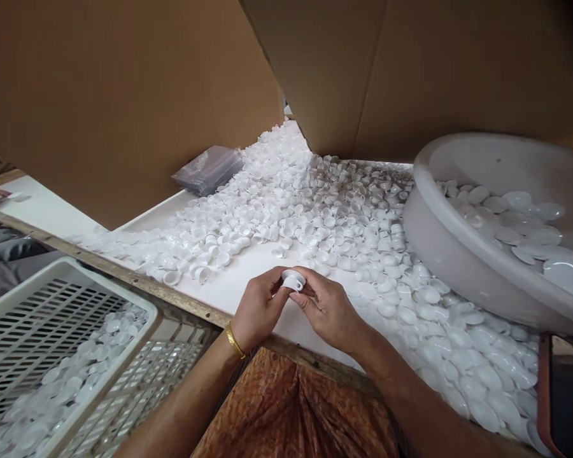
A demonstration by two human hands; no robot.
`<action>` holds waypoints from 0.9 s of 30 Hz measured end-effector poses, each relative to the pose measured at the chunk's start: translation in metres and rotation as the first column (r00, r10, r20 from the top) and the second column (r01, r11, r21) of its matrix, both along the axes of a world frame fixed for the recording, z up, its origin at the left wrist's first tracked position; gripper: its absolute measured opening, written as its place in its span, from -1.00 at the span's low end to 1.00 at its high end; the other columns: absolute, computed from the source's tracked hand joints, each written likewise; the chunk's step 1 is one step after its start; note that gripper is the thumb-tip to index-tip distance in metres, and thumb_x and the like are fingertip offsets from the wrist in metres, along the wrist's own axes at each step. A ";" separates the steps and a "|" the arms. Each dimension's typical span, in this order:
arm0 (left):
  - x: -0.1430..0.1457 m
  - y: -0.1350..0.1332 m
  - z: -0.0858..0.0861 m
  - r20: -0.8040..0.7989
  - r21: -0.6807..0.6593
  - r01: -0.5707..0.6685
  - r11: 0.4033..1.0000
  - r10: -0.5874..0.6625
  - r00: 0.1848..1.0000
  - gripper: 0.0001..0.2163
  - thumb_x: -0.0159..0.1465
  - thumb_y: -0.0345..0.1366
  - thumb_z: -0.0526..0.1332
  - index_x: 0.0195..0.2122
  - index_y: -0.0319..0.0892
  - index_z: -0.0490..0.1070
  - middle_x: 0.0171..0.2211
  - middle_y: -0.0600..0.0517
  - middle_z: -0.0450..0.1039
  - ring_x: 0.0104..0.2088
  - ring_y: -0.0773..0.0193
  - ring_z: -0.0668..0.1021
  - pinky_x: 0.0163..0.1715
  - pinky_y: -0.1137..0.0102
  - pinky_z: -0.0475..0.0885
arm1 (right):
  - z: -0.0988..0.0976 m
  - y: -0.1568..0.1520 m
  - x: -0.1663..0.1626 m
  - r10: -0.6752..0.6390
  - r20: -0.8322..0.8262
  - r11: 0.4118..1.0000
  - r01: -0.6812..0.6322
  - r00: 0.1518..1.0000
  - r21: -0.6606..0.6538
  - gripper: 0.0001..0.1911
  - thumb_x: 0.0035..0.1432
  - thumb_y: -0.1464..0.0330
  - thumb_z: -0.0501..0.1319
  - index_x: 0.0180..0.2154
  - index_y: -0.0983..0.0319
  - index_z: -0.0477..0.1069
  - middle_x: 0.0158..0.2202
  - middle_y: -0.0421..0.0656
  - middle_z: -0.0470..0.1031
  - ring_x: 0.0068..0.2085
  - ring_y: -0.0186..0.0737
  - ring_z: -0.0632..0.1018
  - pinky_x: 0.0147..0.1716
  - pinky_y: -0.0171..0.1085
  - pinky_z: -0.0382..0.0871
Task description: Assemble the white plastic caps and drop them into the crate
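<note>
Between the fingertips of both hands, just above the table's front edge, is a small white toy cup [293,280] with a loop handle on its right side. A wider round disc, like a saucer, appears fitted to it, though the fingers hide part of the join. My left hand [263,304], with a gold bangle at the wrist, grips the piece from the left. My right hand [330,310] pinches it from the right. Beyond the hands spreads a heap of small white cups [262,210]. Shallow white saucers [468,359] lie piled to the right.
A large white basin [439,248] holding more saucers stands at the right, near a dark red-edged phone-like object [544,394]. A slatted crate [138,305] of white pieces is lower left. Cardboard sheets [172,83] and a clear plastic packet [209,170] stand behind.
</note>
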State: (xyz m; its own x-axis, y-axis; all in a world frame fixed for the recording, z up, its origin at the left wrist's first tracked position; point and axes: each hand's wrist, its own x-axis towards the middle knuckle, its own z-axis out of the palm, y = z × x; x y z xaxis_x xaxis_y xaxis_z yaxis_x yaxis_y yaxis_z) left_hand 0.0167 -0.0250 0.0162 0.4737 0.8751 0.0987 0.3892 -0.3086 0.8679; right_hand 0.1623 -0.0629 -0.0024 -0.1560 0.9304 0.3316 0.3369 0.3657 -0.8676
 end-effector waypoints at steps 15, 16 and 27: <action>0.024 0.006 -0.019 0.050 0.078 -0.067 0.995 0.063 0.997 -0.77 0.22 -0.32 0.04 -0.18 -0.26 0.40 -0.38 0.02 0.44 -0.38 0.31 0.44 -0.30 0.45 0.34 | 0.000 0.002 0.008 -0.194 0.076 0.979 0.189 0.978 0.071 -0.69 0.10 0.49 0.05 -0.08 0.23 0.30 -0.18 -0.09 0.48 -0.19 -0.20 0.50 -0.21 -0.25 0.38; 0.025 0.006 -0.019 0.057 0.073 -0.062 0.995 0.058 0.997 -0.77 0.22 -0.33 0.04 -0.19 -0.26 0.41 -0.39 0.02 0.44 -0.38 0.32 0.44 -0.31 0.44 0.34 | -0.001 0.003 0.008 -0.205 0.066 0.978 0.201 0.977 0.057 -0.69 0.10 0.49 0.06 -0.08 0.22 0.30 -0.18 -0.10 0.49 -0.19 -0.19 0.50 -0.21 -0.24 0.38; -0.018 0.014 0.007 0.108 -0.144 -0.144 0.979 0.161 0.981 -0.74 0.10 -0.17 0.18 -0.25 -0.20 0.44 -0.32 0.02 0.48 -0.34 0.25 0.49 -0.32 0.38 0.40 | 0.007 0.001 0.013 -0.032 -0.302 0.964 -0.051 0.953 -0.262 -0.51 0.15 0.35 0.13 0.13 0.08 0.13 0.03 -0.10 0.37 -0.04 -0.20 0.46 -0.08 -0.12 0.37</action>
